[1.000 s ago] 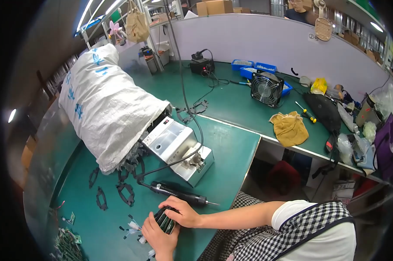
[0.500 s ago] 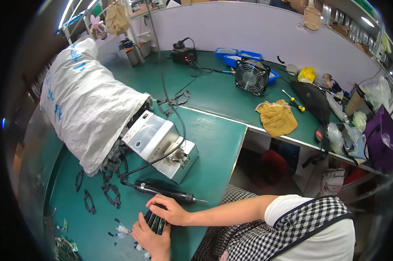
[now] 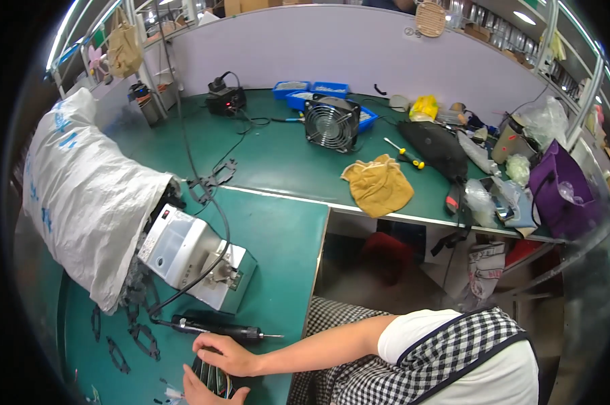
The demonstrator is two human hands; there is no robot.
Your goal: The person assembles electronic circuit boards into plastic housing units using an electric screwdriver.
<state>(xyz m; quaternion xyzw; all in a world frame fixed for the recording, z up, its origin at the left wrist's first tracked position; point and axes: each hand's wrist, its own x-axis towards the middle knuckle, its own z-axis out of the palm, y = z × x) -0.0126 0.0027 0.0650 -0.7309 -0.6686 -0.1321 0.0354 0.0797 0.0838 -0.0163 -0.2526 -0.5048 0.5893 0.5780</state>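
Note:
A bundle of dark, green-edged strips, perhaps thin circuit boards, lies on the green bench at the lower left. My right hand curls over its far end, the fingers bent and the thumb against it. From the lower edge my left hand closes round its near end, fingers on one side and thumb on the other. What lies under my palms is hidden. Just beyond my right hand rests a black electric screwdriver, its bit pointing right. Small white connectors with wires lie beside my left hand.
A white-grey machine stands beyond the screwdriver, a cable across it. Left of it slumps a big white sack, with black plastic frames nearby. Farther back are a fan, brown cloth and purple bag.
The whole view has shifted, so the bench and its things now appear farther left, the near ones lower too. Both hands stay on the bundle; the left hand's thumb now stands farther from its fingers.

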